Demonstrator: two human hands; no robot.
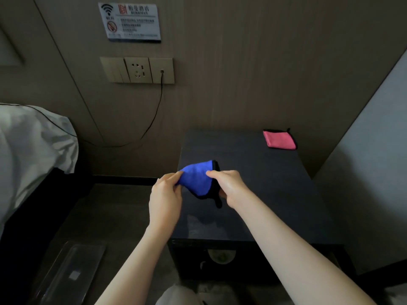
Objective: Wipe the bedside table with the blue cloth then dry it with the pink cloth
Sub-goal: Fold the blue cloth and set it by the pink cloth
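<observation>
The blue cloth [196, 178], edged in black, is held up between both hands above the left front part of the dark bedside table [264, 183]. My left hand [165, 199] pinches its left corner. My right hand [229, 186] grips its right side, where a black loop hangs down. The pink cloth [279, 139] lies folded flat on the table's far right corner, well apart from both hands.
A bed with white linen [33, 146] stands to the left. A wall socket panel [137, 70] with a black cable [154, 119] sits behind. A clear plastic tray [70, 274] lies on the floor at lower left. A pale wall [374, 172] borders the table's right side.
</observation>
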